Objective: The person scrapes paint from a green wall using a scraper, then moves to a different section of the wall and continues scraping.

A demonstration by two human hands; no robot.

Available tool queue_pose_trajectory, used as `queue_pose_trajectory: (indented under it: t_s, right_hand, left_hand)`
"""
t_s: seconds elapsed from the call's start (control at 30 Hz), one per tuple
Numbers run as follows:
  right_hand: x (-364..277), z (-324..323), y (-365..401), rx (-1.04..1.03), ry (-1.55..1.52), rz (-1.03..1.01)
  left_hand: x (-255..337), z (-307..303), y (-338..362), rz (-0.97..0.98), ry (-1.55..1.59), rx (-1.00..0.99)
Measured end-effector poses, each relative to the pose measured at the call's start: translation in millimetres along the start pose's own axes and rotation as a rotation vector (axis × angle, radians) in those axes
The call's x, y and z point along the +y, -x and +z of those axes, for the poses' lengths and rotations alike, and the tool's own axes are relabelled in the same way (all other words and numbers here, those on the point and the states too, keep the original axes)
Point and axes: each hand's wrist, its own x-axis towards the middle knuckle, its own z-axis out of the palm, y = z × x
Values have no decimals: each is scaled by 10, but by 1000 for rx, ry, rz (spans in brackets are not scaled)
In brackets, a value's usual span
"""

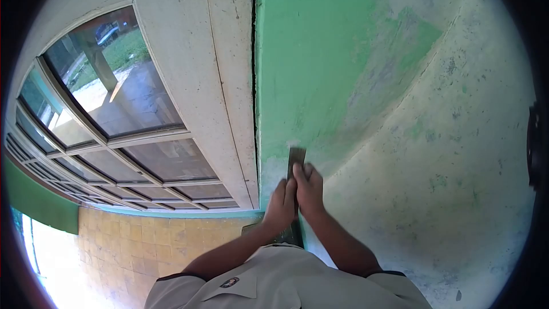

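Both of my hands are wrapped round a flat, dark scraper (296, 154), held together in front of my chest. My left hand (279, 206) grips its lower part from the left side. Slightly higher, my right hand (310, 190) is closed on it, with the thumb along its face. The scraper's straight upper end points up at the green wall (314, 63), right by a small pale patch where the paint is gone. Its lower part is mostly hidden by my fingers.
A pale wall (434, 194) with flaked paint meets the green one at a corner on the right. To the left stands a white wooden frame (177, 40) with glass panes (123, 80). Yellow floor tiles (148, 240) lie below, and a dark object (250, 229) is partly hidden behind my left forearm.
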Motion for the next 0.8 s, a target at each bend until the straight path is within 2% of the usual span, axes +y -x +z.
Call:
queue_pose_trajectory:
  t_s: [0.07, 0.17, 0.3, 0.37, 0.43, 0.53, 0.63, 0.8]
  right_hand:
    - [-269, 121, -201, 14, -120, 37]
    - [-133, 85, -226, 0, -135, 4]
    - [-45, 31, -69, 11, -81, -22]
    - [128, -40, 89, 21, -53, 2]
    - [88, -47, 22, 31, -21, 27]
    - [-355, 86, -353, 22, -1, -116]
    - [-384, 42, -369, -26, -60, -124]
    - [-101, -96, -26, -7, 95, -77]
  left_hand:
    - [44, -1, -97, 37, 8, 15]
    - [25, 7, -249, 33, -36, 11]
    - [-66, -1, -71, 35, 11, 2]
    - [-167, -19, 77, -56, -73, -27]
    - [-106, 2, 30, -62, -66, -26]
    - [247, 14, -365, 100, -63, -23]
    - [307, 29, -335, 121, -57, -30]
    - [22, 72, 38, -5, 47, -34]
